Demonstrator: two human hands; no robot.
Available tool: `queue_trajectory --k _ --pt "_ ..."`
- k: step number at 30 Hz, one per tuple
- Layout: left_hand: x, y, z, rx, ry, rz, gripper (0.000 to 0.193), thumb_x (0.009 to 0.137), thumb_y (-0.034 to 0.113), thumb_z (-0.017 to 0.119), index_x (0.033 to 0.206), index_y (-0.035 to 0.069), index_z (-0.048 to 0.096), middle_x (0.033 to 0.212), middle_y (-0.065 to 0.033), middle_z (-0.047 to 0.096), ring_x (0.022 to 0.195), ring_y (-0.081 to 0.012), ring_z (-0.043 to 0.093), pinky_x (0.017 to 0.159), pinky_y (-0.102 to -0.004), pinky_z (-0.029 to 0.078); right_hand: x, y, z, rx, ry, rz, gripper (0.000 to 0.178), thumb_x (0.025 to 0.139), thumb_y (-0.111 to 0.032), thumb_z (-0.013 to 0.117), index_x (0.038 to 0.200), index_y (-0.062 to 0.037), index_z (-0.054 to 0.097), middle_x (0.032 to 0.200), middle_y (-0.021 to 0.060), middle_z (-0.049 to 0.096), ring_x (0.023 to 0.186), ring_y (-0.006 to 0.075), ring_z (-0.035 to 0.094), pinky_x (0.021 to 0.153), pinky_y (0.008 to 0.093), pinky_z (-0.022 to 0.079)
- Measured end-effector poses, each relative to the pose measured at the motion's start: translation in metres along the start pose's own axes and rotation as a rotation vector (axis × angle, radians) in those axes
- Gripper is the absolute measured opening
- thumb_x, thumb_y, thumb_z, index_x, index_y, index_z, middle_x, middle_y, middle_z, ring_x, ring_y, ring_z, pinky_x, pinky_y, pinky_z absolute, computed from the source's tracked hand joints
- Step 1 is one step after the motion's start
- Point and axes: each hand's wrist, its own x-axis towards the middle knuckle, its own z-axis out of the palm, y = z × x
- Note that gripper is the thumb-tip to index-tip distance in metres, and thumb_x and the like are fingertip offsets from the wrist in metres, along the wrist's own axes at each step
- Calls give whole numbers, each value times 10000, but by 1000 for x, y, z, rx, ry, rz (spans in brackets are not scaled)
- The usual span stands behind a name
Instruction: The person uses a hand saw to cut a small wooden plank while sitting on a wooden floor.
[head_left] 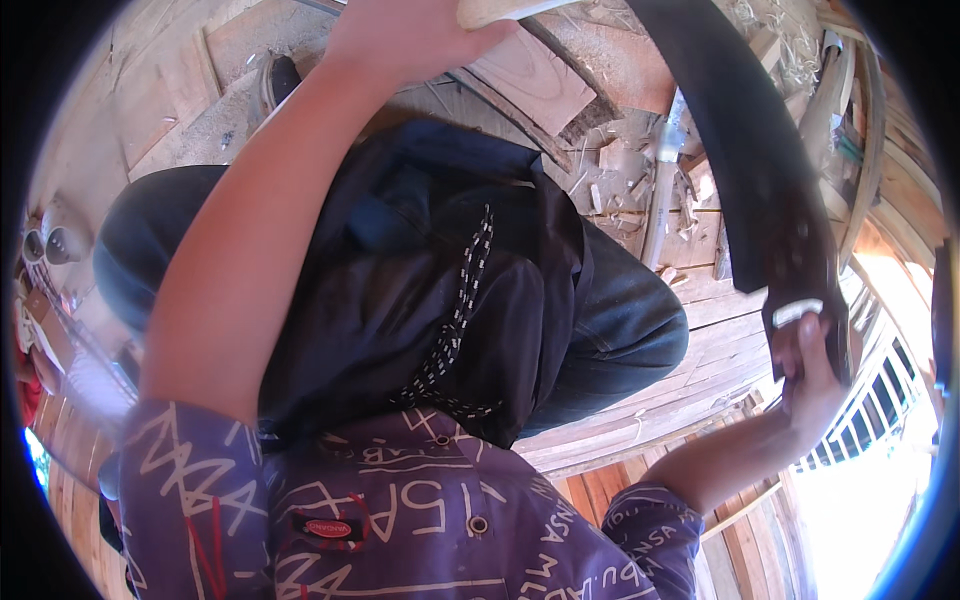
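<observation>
My right hand (808,362), at the right, is wrapped around the dark handle of a handsaw (735,130). Its broad dark blade runs up and away, curving past the top edge in the wide view. At the top, my left hand (405,35) is closed on a pale piece of wood (505,8), with the thumb along its near side. Most of that piece and some of the fingers lie outside the picture. Whether the blade touches the wood cannot be seen.
A wooden offcut (528,75) with a dark rough edge lies beyond my lap. Shavings and chips (615,185) litter the plank floor around a pale metal bar (660,190). Curved wooden strips (865,150) stand at the far right. Another person's hand (42,370) shows at the left edge.
</observation>
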Motion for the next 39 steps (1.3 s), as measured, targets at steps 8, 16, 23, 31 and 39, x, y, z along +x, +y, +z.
queue_trajectory --k 8,16,23,31,39 --pt "1 1 5 4 17 81 469 729 356 731 995 -4 591 990 -198 595 1070 -364 539 946 -459 413 -69 6 -84 -56 -55 -84 445 886 -387 660 810 49 606 474 12 467 398 67 387 398 218 264" --pt "4 -8 8 7 57 73 467 726 351 730 981 -11 583 1009 -203 592 1065 -367 540 952 -460 407 -33 -3 -66 -77 -75 -32 441 901 -377 641 788 48 616 469 3 458 368 69 325 388 229 227" --pt "5 -1 4 -5 -7 13 481 740 373 722 988 -14 582 1046 -208 597 1085 -365 533 975 -457 397 37 -19 53 -22 41 86 221 867 -204 694 763 -57 566 546 1 440 511 82 403 510 231 292" --pt "4 -3 -2 19 -54 -41 510 744 385 717 1019 -22 584 1087 -222 595 1137 -373 518 1003 -459 385 -51 8 -69 -38 3 -59 424 885 -309 680 1030 82 602 467 4 437 384 63 360 390 223 249" --pt "3 0 3 19 -31 12 519 735 387 719 1035 -18 593 1095 -216 594 1150 -376 515 999 -464 387 -66 6 -76 -31 -50 -64 423 895 -346 677 936 72 629 451 1 427 370 72 361 389 229 238"
